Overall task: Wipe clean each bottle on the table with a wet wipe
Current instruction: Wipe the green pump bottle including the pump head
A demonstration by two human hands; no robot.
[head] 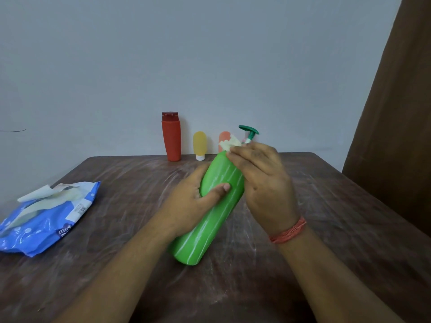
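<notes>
A tall green pump bottle (210, 220) leans tilted above the brown table (326, 217), its dark green pump head (248, 130) pointing up and away. My left hand (193, 201) grips the bottle's body from the left, thumb across the front. My right hand (263, 180) holds a crumpled white wet wipe (229, 142) against the bottle's neck just below the pump. At the table's far edge stand a red bottle (171, 136), a small yellow tube (199, 145) on its white cap, and an orange tube (224, 139) partly hidden behind the wipe.
A blue wet-wipe pack (44, 224) lies at the table's left, flap open with a wipe sticking out. A pale wall rises behind the table. A brown curtain (396, 124) hangs at the right.
</notes>
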